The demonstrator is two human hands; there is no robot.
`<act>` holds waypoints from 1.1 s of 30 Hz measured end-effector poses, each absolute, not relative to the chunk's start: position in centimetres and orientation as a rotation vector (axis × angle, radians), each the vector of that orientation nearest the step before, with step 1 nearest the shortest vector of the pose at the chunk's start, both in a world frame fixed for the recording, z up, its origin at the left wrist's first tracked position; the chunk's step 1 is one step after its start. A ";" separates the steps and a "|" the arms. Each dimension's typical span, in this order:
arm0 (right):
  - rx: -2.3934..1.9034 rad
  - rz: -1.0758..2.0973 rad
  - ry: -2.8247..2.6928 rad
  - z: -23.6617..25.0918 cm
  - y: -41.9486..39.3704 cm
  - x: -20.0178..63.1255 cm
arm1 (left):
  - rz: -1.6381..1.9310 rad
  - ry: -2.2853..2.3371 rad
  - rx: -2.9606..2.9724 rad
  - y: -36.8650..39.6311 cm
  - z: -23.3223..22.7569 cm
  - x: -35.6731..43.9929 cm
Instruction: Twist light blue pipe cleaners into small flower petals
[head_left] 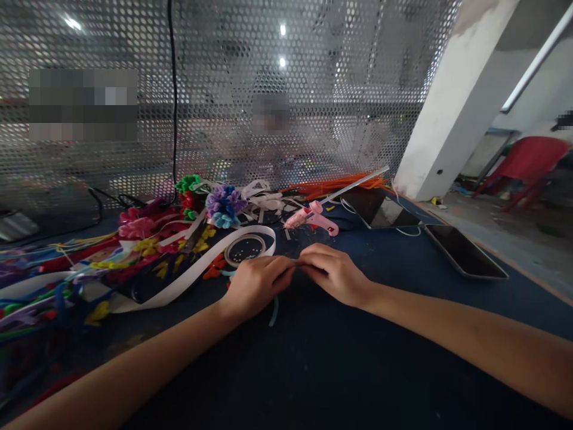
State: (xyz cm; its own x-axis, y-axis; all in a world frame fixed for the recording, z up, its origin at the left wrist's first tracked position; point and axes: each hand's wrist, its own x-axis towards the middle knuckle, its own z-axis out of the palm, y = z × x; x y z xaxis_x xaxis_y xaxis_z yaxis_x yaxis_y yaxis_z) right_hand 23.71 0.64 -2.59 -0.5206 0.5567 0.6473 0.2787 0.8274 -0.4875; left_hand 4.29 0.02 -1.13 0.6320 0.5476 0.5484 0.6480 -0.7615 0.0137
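Observation:
My left hand [256, 284] and my right hand [333, 272] meet at the middle of the dark blue table [322, 370], fingertips pinched together on a small thing that I cannot make out. A light blue pipe cleaner [274, 312] hangs down below my left hand. Just beyond the hands lie a roll of tape [244, 248] and a long white ribbon [188, 278]. A pink glue gun [313, 217] lies further back, a glue stick pointing up to the right.
Pipe-cleaner flowers [224, 205] and loose coloured pipe cleaners [54, 280] crowd the left side. Orange pipe cleaners [340, 184], a tablet [378, 209] and a phone [465, 251] lie at the right. A perforated metal screen [224, 89] stands behind the table.

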 end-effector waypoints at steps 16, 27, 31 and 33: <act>-0.493 0.418 -2.165 -3.1 1.1 24.3 | -0.792 -0.683 -2.633 -0.6 -0.6 4.7; -0.429 0.392 -2.178 -2.9 1.0 24.4 | -0.847 -0.667 -2.601 -0.7 -0.4 4.6; -0.412 0.420 -2.205 -2.6 0.7 24.5 | -0.844 -0.704 -2.608 -0.6 -0.7 4.4; -0.418 0.446 -2.197 -2.4 0.6 24.4 | -0.866 -0.717 -2.608 -0.5 -0.8 4.3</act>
State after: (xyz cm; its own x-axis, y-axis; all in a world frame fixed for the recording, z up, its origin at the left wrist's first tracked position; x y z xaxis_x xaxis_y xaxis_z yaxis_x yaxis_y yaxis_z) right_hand 24.39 0.64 -2.42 -0.5957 0.4403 0.6718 0.1436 0.8813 -0.4503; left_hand 4.31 -0.50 -0.76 0.6934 0.3627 0.6226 0.5440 -0.8301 -0.1223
